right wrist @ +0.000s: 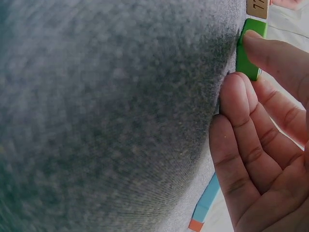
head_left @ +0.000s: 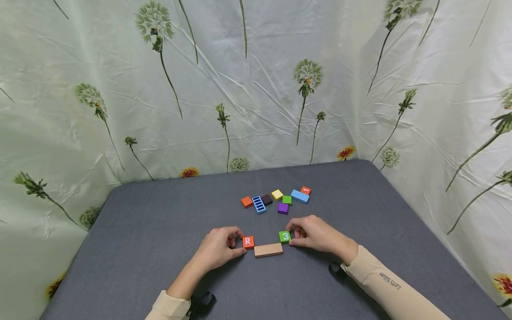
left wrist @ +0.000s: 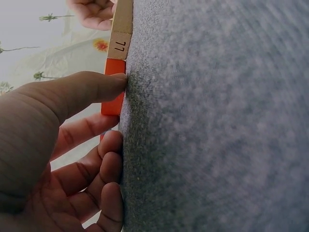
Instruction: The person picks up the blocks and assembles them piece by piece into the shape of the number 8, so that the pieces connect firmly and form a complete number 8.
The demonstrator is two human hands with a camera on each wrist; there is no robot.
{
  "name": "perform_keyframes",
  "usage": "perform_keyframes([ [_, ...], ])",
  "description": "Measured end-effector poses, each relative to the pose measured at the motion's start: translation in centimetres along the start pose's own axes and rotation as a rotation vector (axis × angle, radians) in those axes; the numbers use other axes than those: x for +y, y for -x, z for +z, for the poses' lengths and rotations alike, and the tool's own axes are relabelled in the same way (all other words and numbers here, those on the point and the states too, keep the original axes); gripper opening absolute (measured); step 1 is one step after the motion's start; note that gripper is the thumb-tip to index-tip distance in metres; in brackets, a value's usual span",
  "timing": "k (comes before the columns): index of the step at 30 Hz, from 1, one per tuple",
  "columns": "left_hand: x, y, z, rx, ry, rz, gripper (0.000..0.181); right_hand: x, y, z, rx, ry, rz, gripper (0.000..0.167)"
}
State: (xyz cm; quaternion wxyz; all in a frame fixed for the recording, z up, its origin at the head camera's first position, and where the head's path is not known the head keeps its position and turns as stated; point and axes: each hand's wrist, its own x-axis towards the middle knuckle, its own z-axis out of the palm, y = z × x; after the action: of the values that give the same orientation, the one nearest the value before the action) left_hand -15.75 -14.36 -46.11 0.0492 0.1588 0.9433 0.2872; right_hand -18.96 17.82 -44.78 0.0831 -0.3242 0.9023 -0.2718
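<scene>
Floral cloth (head_left: pixel 264 102) is hung behind the grey surface (head_left: pixel 152 275). By the left hand (head_left: pixel 218 250), a square red block (head_left: pixel 248 242) is pinched beside a crosswise tan wooden bar's (head_left: pixel 268 250) left end; by the right hand (head_left: pixel 316 233), a square green block (head_left: pixel 284 237), near its far right corner.

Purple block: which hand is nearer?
Right: the right hand pinches the green 3 block, close in front of the purple block; the left hand is farther left, pinching the red R block.

Orange block (left wrist: pixel 113 107) between left fingers (left wrist: pixel 89 131), beside wooden block (left wrist: pixel 119 43)
</scene>
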Motion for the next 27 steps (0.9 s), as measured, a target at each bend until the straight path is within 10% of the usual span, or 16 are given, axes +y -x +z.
perform_keyframes([
  [27, 0.02, 0.06, 0.0, 0.005, 0.002, -0.003, 0.029, -0.13, 0.01, 0.03, -0.02, -0.014, 0.018, 0.024],
])
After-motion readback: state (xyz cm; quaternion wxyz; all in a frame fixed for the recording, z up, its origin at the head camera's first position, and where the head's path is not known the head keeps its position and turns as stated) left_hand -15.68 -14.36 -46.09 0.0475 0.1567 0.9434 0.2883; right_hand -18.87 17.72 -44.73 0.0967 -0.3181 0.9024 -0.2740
